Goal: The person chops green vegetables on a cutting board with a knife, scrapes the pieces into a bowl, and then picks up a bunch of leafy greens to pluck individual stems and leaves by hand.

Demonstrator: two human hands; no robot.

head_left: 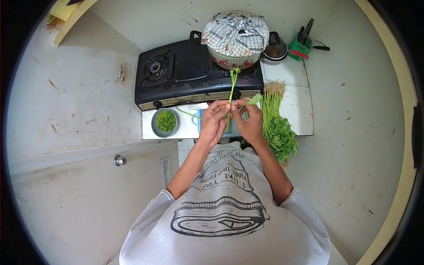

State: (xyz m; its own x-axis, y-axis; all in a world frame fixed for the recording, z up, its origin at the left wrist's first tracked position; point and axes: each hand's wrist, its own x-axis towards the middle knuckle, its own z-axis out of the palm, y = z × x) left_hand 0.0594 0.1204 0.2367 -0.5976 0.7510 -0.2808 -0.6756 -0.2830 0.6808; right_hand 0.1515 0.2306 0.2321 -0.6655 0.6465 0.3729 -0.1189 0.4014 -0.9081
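My left hand (213,123) pinches a long green vegetable stem (232,88) between thumb and fingertips. The stem stands up toward the pot, with a small curled leaf at its top. My right hand (250,125) is closed at the same spot, its thumb and fingertips on the stem and on a broad green leaf (254,100) that sticks out to the right. Under my hands lies a blue board or tray (200,115), mostly covered. Another thin stem (187,113) reaches out to its left.
A grey bowl (176,129) of chopped greens (166,120) stands left. Right lies a rooted bunch of leafy greens (278,128). Behind are a black gas stove (185,59), a cloth-covered pot (236,61), a small lidded pan (274,52) and a green utensil basket (300,47).
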